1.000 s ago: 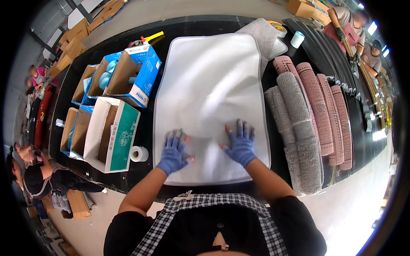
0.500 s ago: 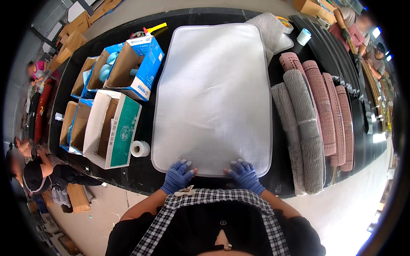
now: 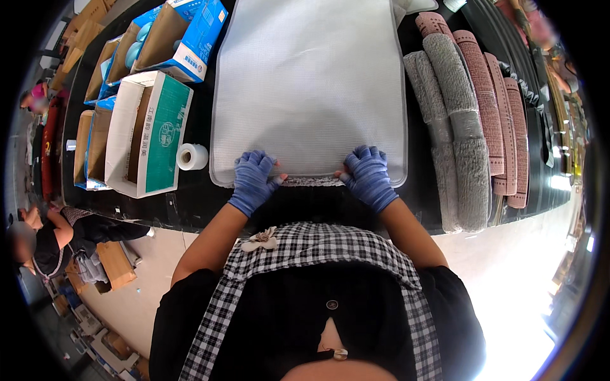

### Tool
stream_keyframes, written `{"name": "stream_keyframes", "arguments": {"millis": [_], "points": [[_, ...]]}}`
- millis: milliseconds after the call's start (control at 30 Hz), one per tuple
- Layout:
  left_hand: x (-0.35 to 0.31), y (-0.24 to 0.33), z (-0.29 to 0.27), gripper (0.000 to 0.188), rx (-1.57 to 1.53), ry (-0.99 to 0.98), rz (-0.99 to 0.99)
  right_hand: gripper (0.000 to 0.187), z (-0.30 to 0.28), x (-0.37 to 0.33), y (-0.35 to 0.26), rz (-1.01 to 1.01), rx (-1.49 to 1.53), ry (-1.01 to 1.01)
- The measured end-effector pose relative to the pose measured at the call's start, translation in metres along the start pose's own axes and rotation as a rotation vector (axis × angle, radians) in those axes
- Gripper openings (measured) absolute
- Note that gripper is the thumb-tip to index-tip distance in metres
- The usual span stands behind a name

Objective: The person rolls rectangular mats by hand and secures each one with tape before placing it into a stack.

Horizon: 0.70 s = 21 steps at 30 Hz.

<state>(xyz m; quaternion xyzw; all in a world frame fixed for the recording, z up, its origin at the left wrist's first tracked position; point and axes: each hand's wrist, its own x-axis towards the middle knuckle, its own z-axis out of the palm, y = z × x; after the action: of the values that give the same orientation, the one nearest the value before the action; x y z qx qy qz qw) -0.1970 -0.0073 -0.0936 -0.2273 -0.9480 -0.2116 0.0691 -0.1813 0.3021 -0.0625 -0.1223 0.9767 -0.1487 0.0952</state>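
A pale silver-grey mat (image 3: 309,82) with a bound edge lies backing up on the black table. Both my hands wear blue gloves with bare fingertips. At the mat's near edge, my left hand (image 3: 254,180) grips the left part, fingers curled over the top and thumb at the rim. My right hand (image 3: 368,176) holds the same edge farther right in a like way. Between the thumbs the edge is slightly raised, and a strip of grey pile shows from the underside.
Left of the mat stand open cardboard boxes (image 3: 149,130) and a white roll (image 3: 192,157). On the right lie rolled grey mats (image 3: 454,127) and rolled pink mats (image 3: 480,101). The black table's (image 3: 298,206) near edge runs before my apron. A person (image 3: 51,235) is at the far left.
My hands have gone from lying spread on the mat's near edge to gripping it, and that edge has lifted a little. The whole view has shifted, with the table higher in the picture.
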Motion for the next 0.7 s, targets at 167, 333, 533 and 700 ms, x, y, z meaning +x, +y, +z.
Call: {"name": "stream_keyframes", "arguments": {"millis": [167,333,533,700], "points": [[-0.01,0.013,0.0,0.023,0.009,0.001,0.093,0.024,0.03,-0.054,0.025,-0.078,-0.065,0.167],[-0.015,0.036,0.002,0.016,0.17,0.037,0.074,0.021,0.034,-0.078,0.035,-0.07,-0.156,0.49],[-0.026,0.039,0.012,0.027,0.132,0.006,0.162,0.014,0.037,-0.063,0.042,0.082,-0.041,0.347],[-0.039,0.037,0.012,0.04,0.133,0.027,0.231,0.018,0.043,-0.056,0.034,0.133,-0.098,0.526]]}}
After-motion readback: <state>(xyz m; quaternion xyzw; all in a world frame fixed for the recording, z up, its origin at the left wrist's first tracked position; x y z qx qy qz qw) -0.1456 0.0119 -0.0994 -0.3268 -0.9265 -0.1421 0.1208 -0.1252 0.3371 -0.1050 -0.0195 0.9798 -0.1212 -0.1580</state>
